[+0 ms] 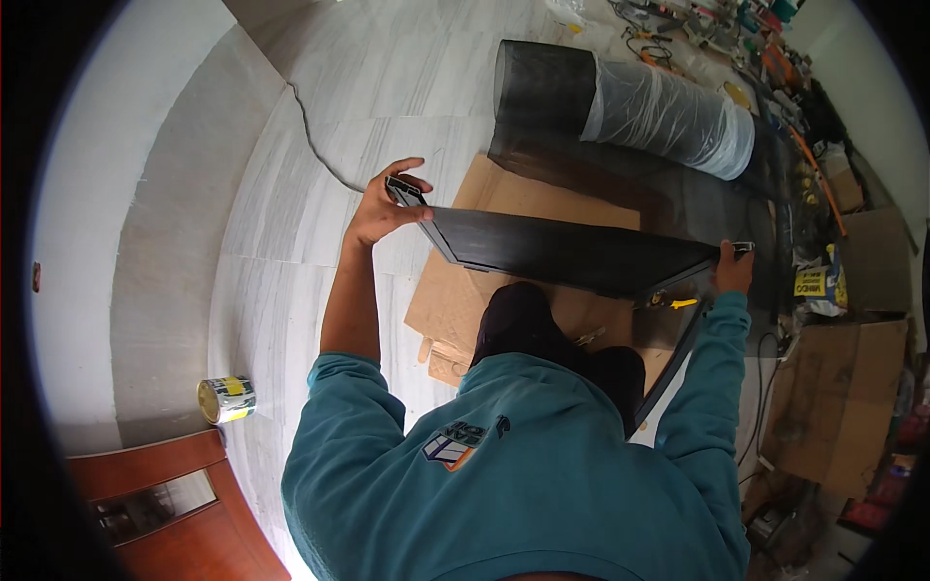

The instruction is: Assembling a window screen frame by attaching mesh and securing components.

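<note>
A black framed mesh screen [572, 250] is held up in front of me, tilted, above flattened cardboard [552, 198]. Its left end, where an open metal profile shows, is pinched between the thumb and fingers of my left hand [387, 203]. At the other end my right hand [733, 271] is closed round the frame near a similar profile end; some of its fingers are hidden. A long dark strip [668, 382] slants down beside my right forearm. A tool with a yellow handle [684, 303] shows just below the screen's right part.
Beyond the screen lies a roll of black mesh [547, 92], partly wrapped in clear plastic. Tools and clutter line the right wall, with a cardboard box [833, 402] and a yellow-blue bag [821, 283]. A paint can [226, 399] stands left, near a reddish wooden door [184, 504]. A cable [315, 140] crosses the tiles.
</note>
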A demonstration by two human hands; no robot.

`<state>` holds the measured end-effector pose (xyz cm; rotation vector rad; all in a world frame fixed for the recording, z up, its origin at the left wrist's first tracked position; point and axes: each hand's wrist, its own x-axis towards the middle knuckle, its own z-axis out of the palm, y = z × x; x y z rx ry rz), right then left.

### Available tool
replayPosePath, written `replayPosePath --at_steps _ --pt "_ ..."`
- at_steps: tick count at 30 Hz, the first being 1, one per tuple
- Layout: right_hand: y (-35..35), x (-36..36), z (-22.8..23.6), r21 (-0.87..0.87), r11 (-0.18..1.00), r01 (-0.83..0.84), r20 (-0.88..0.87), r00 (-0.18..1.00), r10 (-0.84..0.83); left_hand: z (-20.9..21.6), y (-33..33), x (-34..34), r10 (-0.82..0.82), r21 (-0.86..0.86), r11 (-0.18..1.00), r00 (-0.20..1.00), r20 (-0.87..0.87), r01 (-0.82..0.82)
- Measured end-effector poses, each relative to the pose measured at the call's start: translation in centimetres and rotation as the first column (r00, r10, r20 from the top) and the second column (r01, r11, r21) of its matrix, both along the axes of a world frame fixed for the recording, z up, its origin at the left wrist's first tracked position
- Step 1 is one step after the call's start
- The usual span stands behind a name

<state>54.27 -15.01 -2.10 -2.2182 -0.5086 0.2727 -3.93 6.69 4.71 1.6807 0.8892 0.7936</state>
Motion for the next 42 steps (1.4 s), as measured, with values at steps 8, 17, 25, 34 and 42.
replayPosePath --at_steps 8,17,25,34,42 --pt "0.0 -2.5 1.8 0.045 0.999 0.02 -0.055 0.998 -0.017 -3.3 0.1 0.7 0.116 0.022 0.992 0.975 0.189 -0.123" --pt "0.1 -2.6 2.1 0.047 0.999 -0.015 -0.069 0.997 0.018 -2.8 0.0 0.1 0.134 0.05 0.989 0.984 0.113 -0.141" --pt "-0.4 -1.8 2.0 0.043 0.998 -0.047 -0.143 0.988 0.053 -3.6 -0.4 0.3 0.122 -0.007 0.992 0.972 0.199 -0.123" --pt "-0.1 -2.6 2.1 0.047 0.999 -0.016 -0.091 0.996 0.02 -3.2 0.0 0.2 0.048 -0.04 0.998 0.968 0.246 -0.039" --pt "0.1 -3.8 2.7 0.039 0.999 0.004 -0.073 0.997 -0.001 -3.6 -0.1 1.0 0.128 0.0 0.991 0.961 0.245 -0.132"
